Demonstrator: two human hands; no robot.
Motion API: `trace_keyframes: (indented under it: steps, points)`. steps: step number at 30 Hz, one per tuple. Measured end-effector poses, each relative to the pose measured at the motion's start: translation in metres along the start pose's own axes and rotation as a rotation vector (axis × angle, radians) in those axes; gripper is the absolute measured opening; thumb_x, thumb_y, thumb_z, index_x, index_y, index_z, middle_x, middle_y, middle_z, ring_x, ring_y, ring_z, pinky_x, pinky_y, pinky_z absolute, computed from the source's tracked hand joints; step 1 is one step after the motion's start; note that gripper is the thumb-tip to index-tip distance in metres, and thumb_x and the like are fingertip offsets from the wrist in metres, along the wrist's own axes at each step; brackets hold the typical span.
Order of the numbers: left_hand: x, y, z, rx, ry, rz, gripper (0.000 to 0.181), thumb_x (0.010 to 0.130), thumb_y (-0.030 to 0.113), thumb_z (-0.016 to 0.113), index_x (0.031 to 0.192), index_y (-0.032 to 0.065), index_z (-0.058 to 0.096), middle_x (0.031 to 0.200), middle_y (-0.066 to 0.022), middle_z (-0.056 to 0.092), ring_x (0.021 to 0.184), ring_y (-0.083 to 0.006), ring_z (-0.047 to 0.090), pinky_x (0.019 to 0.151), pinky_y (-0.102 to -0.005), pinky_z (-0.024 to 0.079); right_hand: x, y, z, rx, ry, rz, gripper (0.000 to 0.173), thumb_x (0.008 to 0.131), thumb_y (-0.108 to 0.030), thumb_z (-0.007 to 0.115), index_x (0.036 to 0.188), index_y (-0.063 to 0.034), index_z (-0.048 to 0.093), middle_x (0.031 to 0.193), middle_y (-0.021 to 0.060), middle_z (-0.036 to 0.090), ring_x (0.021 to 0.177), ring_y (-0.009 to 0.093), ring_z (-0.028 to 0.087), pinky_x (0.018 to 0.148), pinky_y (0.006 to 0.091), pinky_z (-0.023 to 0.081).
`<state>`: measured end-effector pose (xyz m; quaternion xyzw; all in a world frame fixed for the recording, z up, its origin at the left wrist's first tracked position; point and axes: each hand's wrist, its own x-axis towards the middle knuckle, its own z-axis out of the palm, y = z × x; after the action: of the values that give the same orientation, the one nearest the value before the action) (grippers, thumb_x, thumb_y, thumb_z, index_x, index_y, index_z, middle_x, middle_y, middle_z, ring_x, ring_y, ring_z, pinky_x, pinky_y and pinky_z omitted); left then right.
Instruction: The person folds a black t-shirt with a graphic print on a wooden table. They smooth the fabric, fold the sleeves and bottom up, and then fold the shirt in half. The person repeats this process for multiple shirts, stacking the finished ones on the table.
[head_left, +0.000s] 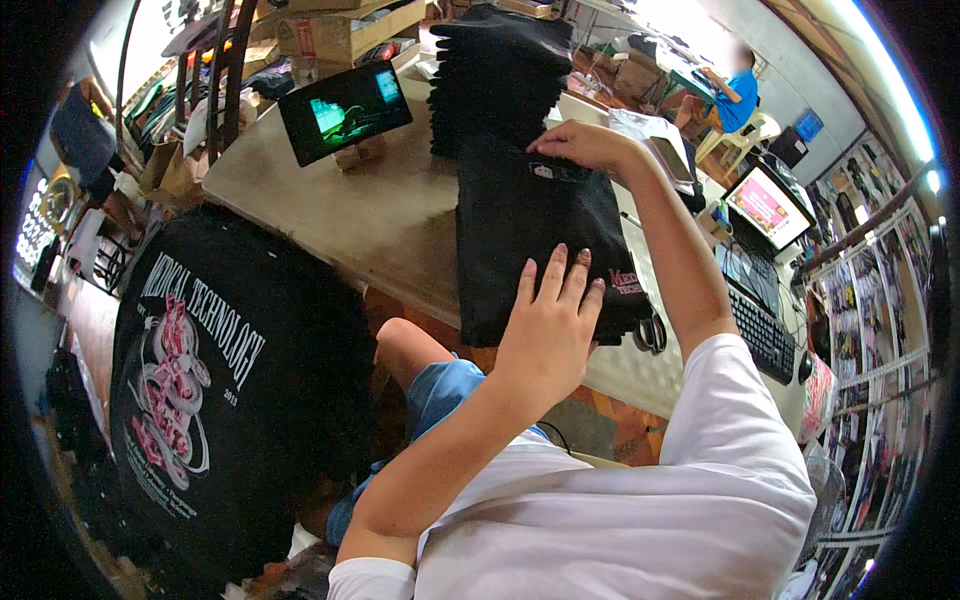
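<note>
A folded black T-shirt (499, 225) lies on the table before me, with a printed neck label and pinkish-red lettering near its right edge. My left hand (551, 330) rests palm down on its lower part, fingers slightly spread and holding nothing. At the collar, my right hand (589, 146) bends over the cloth with its fingertips touching near the neck label. Its thumb is hidden, so a grip there cannot be made out. Directly behind stands a tall stack of folded black garments (495, 82). Black-handled scissors (651, 334) lie beside the shirt's lower right corner.
A tablet (345, 112) leans on a small stand on the table (300, 202). Black printed shirts (247, 315) heap up at my left. Rightward are a phone (671, 160), monitor (769, 206) and keyboard (761, 334). One person (735, 97) sits beyond; another (82, 135) is far left.
</note>
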<state>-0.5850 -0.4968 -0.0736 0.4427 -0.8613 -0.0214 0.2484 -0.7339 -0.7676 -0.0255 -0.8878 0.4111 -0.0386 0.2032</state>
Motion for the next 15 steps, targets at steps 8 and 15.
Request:
trace_keyframes:
  steps: [8,15]
  points:
    - [-0.008,-0.013,0.018,0.016,0.099,-0.011,0.045,0.086,0.015,0.055,0.130,0.0097,0.057,0.147,-0.0166,0.040,0.137,-0.0370,0.036,0.110,-0.0528,0.030,-0.001,-0.038,-0.007,-0.186,0.098,-0.008,0.019,0.081,-0.019,0.070,0.095,-0.0066,0.070,0.091,0.0116,0.070,0.087,0.026,0.066,0.080,0.0374,0.050]
    - [-0.008,-0.002,0.030,0.051,0.125,-0.006,0.044,0.089,0.015,0.049,0.132,0.0096,0.055,0.148,-0.0150,0.040,0.139,-0.0350,0.034,0.111,-0.0538,0.028,-0.019,-0.052,0.003,-0.451,0.367,-0.014,0.020,0.085,-0.019,0.065,0.100,-0.0054,0.064,0.101,0.0142,0.066,0.098,0.032,0.062,0.086,0.0406,0.047]
